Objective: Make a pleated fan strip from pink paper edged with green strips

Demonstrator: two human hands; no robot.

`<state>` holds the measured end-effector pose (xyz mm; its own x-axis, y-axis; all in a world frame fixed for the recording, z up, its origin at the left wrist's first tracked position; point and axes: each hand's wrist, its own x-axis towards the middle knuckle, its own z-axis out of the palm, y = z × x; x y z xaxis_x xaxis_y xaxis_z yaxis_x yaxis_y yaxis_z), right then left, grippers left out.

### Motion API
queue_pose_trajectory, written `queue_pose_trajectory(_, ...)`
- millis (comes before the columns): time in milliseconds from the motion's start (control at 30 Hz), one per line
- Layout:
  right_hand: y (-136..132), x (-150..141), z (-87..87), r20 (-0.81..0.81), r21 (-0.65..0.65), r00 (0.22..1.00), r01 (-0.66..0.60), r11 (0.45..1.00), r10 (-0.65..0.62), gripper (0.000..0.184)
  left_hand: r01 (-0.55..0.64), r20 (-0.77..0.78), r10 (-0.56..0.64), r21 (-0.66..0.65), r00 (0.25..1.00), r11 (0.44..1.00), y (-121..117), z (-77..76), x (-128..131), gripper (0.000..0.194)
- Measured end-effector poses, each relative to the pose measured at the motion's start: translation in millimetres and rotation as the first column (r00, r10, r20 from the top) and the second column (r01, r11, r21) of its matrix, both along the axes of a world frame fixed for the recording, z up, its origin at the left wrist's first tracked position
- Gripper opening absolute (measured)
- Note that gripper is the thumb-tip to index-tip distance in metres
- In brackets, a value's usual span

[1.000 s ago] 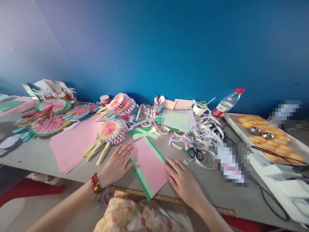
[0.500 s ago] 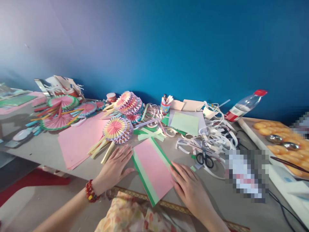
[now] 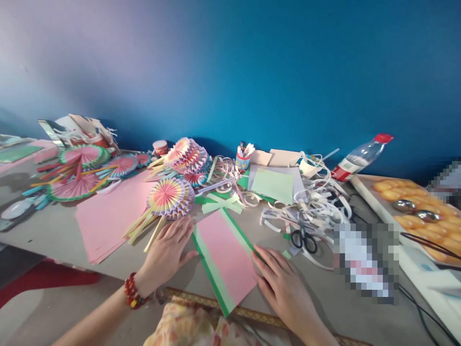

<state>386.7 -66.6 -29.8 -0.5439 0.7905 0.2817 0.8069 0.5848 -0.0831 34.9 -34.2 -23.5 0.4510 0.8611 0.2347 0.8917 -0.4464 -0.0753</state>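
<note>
In front of me on the table lies a pink sheet of paper point(image 3: 227, 254) with light green and dark green strips along its long edges. My left hand point(image 3: 168, 250) rests beside its left edge, fingers stretched out, a red beaded bracelet on the wrist. My right hand point(image 3: 283, 283) lies at the right edge, its fingertips touching the green strip, fingers extended. Just beyond my left hand is a pleated paper fan point(image 3: 171, 198) with pale yellow sticks. Light green strips point(image 3: 221, 203) lie crossed past the sheet's far end.
Pink sheets point(image 3: 108, 216) and more fans point(image 3: 75, 185) spread to the left. Curled white paper strips point(image 3: 317, 202), black-handled scissors point(image 3: 304, 240) and a tilted bottle point(image 3: 363, 156) sit right. A pen cup point(image 3: 243, 161) and green sheet point(image 3: 272, 185) stand at the back. An orange massage cushion point(image 3: 406, 192) lies far right.
The view has shifted slightly, so things appear a little further left. Both hands keep about the same places beside the pink sheet.
</note>
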Motion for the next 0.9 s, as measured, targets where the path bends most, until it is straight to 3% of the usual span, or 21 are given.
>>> queue_pose_trajectory(200,-2,-4,0.7,0.025,-0.013,1.000,0.010,1.000,-0.010,0.041,0.012,0.070,-0.011,-0.019,0.998,1.000,-7,8.3,18,0.059)
queue_pose_trajectory(267,-6,-6,-0.1,0.027,-0.005,0.999,0.040,0.999,-0.040,0.039,0.124,0.083,-0.116,-0.094,0.990,0.988,-17,12.3,36,0.059)
queue_pose_trajectory(367,-15,-6,0.0,0.026,0.011,0.996,0.088,0.996,-0.089,0.038,0.351,0.097,-0.338,-0.218,0.936,0.911,-31,14.0,63,0.068)
queue_pose_trajectory(433,-22,-3,2.1,0.022,0.015,0.996,0.091,0.996,-0.092,0.040,0.429,0.119,-0.413,-0.249,0.903,0.868,-34,13.5,72,0.071)
queue_pose_trajectory(633,-31,8,12.8,0.018,-0.049,0.999,0.040,0.998,-0.039,0.044,0.563,0.251,-0.505,-0.307,0.826,0.767,-6,23.7,59,0.066)
queue_pose_trajectory(800,-16,0,16.2,-0.049,-0.115,0.998,0.023,0.993,-0.029,0.041,0.591,0.278,-0.523,-0.311,0.806,0.745,-1,27.3,55,0.056)
queue_pose_trajectory(900,-7,-3,17.4,-0.099,-0.144,0.995,-0.018,0.989,0.004,0.038,0.544,0.287,-0.470,-0.293,0.835,0.786,-8,20.1,56,0.055)
